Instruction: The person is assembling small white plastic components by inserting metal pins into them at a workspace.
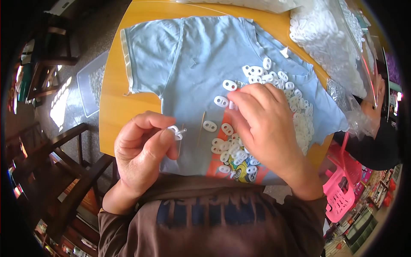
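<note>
My left hand (145, 147) is closed, pinching a small white plastic cord lock (174, 130) between thumb and fingers. A thin metal spring (183, 131) sticks out of its right side. To the right, my right hand (267, 124) reaches over the scattered white parts. Its thumb and fingers close around a white piece (232, 105), partly hidden by the fingertips. Beside these fingers lie loose two-hole cord lock pieces (221, 101). Several more lie in a group (224, 145) below the right hand, and a larger heap (302, 124) spreads to its right.
A light blue T-shirt (205, 51) lies under the parts on a yellow wooden table (115, 85). A small tangle of springs (193, 63) rests on it. Bulging plastic bags of white parts (321, 34) stand far right. A pink basket (340, 192) and another person's arm (372, 107) are at right.
</note>
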A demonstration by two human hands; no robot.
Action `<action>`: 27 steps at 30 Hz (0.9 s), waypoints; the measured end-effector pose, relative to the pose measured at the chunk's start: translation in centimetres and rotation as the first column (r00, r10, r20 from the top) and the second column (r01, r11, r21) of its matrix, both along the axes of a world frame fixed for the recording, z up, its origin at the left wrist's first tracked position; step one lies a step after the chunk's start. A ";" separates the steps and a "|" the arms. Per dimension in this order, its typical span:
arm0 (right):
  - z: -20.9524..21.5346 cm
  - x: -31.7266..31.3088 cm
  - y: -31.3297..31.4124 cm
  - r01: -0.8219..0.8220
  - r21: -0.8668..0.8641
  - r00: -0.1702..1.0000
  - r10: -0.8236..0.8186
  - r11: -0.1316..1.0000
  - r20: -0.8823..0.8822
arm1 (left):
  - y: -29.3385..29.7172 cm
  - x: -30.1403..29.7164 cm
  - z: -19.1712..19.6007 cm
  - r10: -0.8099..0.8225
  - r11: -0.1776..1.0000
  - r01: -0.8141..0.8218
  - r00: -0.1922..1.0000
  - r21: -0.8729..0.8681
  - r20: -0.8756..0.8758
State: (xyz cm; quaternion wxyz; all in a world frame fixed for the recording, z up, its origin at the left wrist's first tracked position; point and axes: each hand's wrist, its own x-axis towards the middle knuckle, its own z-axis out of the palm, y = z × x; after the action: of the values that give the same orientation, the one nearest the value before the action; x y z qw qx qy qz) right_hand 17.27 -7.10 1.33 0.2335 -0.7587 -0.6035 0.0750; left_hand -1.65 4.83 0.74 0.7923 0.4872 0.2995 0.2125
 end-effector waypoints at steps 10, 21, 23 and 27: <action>-0.6 -0.4 0.8 -0.027 -0.026 0.997 0.029 0.999 0.069 | 0.0 0.7 0.3 -0.016 0.999 0.016 1.000 -0.051 0.000; 1.3 -1.1 -0.1 0.150 0.016 0.459 -0.056 0.988 -0.887 | -0.8 1.4 0.5 -0.025 0.995 0.029 0.999 -0.092 0.041; 1.6 -1.0 -0.3 0.177 0.031 0.293 -0.023 0.984 -0.956 | -1.0 1.9 0.7 -0.040 0.997 0.045 0.996 -0.069 0.080; 2.1 -1.0 -0.8 0.162 -0.055 -0.014 -0.054 0.985 -0.998 | -1.5 2.7 1.0 -0.061 0.996 0.069 0.989 -0.062 0.133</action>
State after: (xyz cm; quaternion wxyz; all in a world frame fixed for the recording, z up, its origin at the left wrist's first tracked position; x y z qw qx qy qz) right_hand 16.27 -7.87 3.48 0.6258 -0.5164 -0.2024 0.5484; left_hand 1.09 3.32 1.75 0.8325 0.4552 0.2374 0.2081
